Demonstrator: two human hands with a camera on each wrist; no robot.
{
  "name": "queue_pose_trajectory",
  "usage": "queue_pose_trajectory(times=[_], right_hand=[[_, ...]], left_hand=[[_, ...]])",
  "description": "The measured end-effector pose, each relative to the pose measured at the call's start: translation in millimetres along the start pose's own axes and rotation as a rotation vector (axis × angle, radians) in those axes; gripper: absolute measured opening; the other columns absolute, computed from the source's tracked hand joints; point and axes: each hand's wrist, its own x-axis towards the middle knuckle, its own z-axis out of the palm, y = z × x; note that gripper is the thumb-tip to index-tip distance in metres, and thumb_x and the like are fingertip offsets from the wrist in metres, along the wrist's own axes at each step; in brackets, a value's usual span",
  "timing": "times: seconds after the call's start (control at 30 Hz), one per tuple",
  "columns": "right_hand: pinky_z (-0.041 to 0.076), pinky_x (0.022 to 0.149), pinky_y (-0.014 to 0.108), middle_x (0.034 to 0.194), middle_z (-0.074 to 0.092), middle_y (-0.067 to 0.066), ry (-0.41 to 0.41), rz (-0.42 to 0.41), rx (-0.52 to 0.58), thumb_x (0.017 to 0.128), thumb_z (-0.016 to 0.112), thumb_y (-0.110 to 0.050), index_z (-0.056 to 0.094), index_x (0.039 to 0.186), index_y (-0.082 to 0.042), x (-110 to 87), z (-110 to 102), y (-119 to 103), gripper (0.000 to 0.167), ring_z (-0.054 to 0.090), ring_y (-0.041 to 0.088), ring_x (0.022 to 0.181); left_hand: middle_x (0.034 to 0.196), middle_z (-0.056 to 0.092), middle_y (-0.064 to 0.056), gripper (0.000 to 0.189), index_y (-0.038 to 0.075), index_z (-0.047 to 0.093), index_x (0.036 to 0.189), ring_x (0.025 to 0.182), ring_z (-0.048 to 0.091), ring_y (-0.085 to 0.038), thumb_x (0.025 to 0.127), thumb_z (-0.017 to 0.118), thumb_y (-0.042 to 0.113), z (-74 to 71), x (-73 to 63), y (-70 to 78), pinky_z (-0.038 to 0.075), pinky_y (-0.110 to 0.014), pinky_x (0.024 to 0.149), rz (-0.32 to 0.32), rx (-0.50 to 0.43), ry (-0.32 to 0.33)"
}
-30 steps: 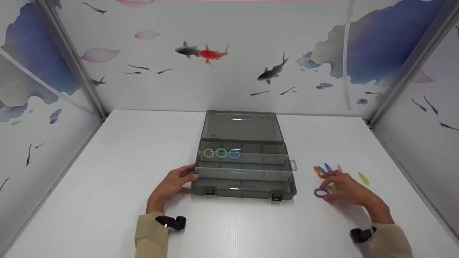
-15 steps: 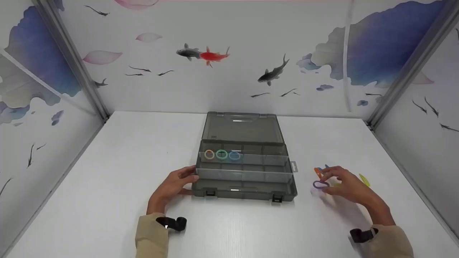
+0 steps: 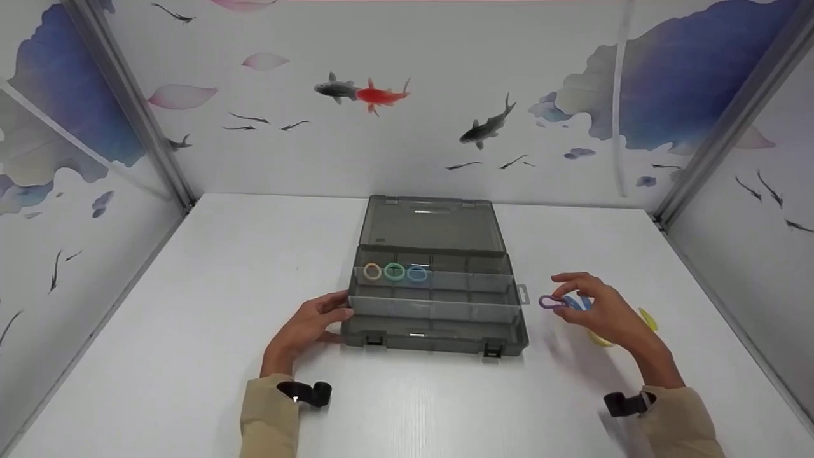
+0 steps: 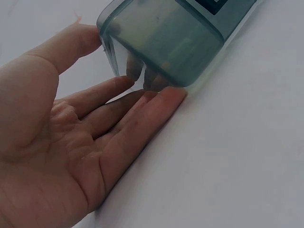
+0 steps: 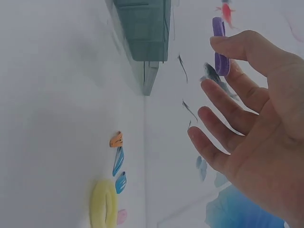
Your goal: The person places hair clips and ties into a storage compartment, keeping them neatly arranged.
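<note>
In the head view my right hand [image 3: 601,308] pinches a purple hair tie [image 3: 550,301] between thumb and forefinger, held above the table right of the box. The right wrist view shows this purple hair tie [image 5: 221,66] edge-on, the other fingers spread loosely. My left hand [image 3: 313,321] rests against the left side of a grey see-through compartment box [image 3: 432,343], which lies with its lid open. In the left wrist view the fairly straight fingers [image 4: 164,102] touch the box's side wall, the thumb at its rim. Orange, green [image 3: 394,271] and blue hair ties sit in the rear row.
Below the right hand lie a yellow hair tie [image 5: 103,204], an orange hair clip [image 5: 116,139], blue hair clips [image 5: 121,182] and a pink piece [image 5: 122,216]. A yellow-green clip [image 3: 648,319] lies farther right. Printed walls border the white table [image 3: 267,254] at the back and sides.
My right hand has lifted the purple hair tie from the table and carried it up and leftward, closer to the box. My left hand keeps its place at the box.
</note>
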Motion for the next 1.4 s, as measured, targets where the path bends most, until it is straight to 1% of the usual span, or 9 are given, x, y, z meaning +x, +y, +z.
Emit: queue_pose_trajectory(times=[0.13, 0.3, 0.53, 0.73, 0.93, 1.1, 1.3, 1.4], right_hand=[[0.043, 0.107, 0.064, 0.139, 0.058, 0.016, 0.003, -0.028, 0.018, 0.089, 0.074, -0.009, 0.071, 0.102, -0.012, 11.2, 2, -10, 0.014, 0.053, 0.039, 0.127], [0.041, 0.108, 0.063, 0.139, 0.059, 0.014, -0.011, -0.047, 0.026, 0.088, 0.075, -0.01, 0.071, 0.103, -0.011, 30.7, 2, -24, 0.015, 0.048, 0.038, 0.134], [0.035, 0.113, 0.066, 0.14, 0.058, 0.014, -0.036, -0.065, 0.022, 0.089, 0.074, -0.01, 0.073, 0.104, -0.01, 56.1, 9, -43, 0.016, 0.043, 0.04, 0.139], [0.038, 0.111, 0.063, 0.138, 0.06, 0.015, -0.061, -0.109, 0.016, 0.088, 0.075, -0.009, 0.073, 0.104, -0.008, 75.8, 17, -59, 0.017, 0.045, 0.04, 0.136], [0.039, 0.111, 0.061, 0.137, 0.061, 0.017, -0.079, -0.103, 0.029, 0.089, 0.074, -0.009, 0.072, 0.105, -0.006, 93.1, 28, -70, 0.017, 0.049, 0.039, 0.133], [0.039, 0.112, 0.061, 0.139, 0.06, 0.017, -0.119, -0.066, 0.049, 0.09, 0.073, -0.013, 0.073, 0.106, -0.006, 109.0, 38, -77, 0.017, 0.046, 0.041, 0.138], [0.041, 0.112, 0.058, 0.142, 0.059, 0.017, -0.166, -0.013, 0.015, 0.091, 0.071, -0.015, 0.073, 0.11, -0.004, 126.4, 49, -83, 0.021, 0.044, 0.04, 0.141], [0.043, 0.11, 0.056, 0.142, 0.059, 0.018, -0.18, -0.01, -0.005, 0.091, 0.07, -0.013, 0.073, 0.11, -0.002, 134.3, 55, -85, 0.022, 0.045, 0.04, 0.141]], left_hand=[[0.158, 0.041, -0.018, 0.066, 0.009, 0.043, 0.152, 0.138, 0.049, -0.036, 0.095, 0.069, 0.03, -0.2, 0.9, 0.6, 0.059, -0.044, 0.093, -0.007, -0.009, 0.002], [0.158, 0.041, -0.017, 0.065, 0.009, 0.043, 0.152, 0.139, 0.048, -0.036, 0.095, 0.068, 0.028, -0.1, 1.1, 1.6, 0.059, -0.042, 0.09, -0.013, -0.025, 0.014], [0.158, 0.039, -0.019, 0.065, 0.007, 0.042, 0.152, 0.14, 0.047, -0.038, 0.096, 0.067, 0.028, -0.1, 0.2, 0.9, 0.059, -0.043, 0.091, -0.006, -0.014, 0.003], [0.157, 0.041, -0.02, 0.065, 0.007, 0.042, 0.152, 0.14, 0.047, -0.038, 0.096, 0.067, 0.027, 0.0, 0.6, 0.4, 0.059, -0.044, 0.092, 0.002, -0.024, -0.005], [0.155, 0.043, -0.021, 0.065, 0.007, 0.042, 0.152, 0.139, 0.048, -0.038, 0.096, 0.067, 0.027, 0.4, 1.5, 0.7, 0.059, -0.044, 0.091, 0.006, -0.027, -0.009], [0.155, 0.044, -0.021, 0.065, 0.007, 0.043, 0.152, 0.139, 0.048, -0.038, 0.096, 0.067, 0.027, 0.2, 0.5, 1.8, 0.059, -0.044, 0.092, -0.001, -0.031, 0.001], [0.159, 0.038, -0.019, 0.064, 0.006, 0.042, 0.152, 0.14, 0.046, -0.039, 0.096, 0.067, 0.027, 1.2, 1.0, 1.2, 0.059, -0.044, 0.091, 0.002, -0.024, 0.009], [0.159, 0.039, -0.019, 0.064, 0.007, 0.043, 0.152, 0.14, 0.047, -0.039, 0.096, 0.067, 0.028, 2.0, 1.6, 1.5, 0.059, -0.044, 0.091, 0.002, -0.02, 0.012]])
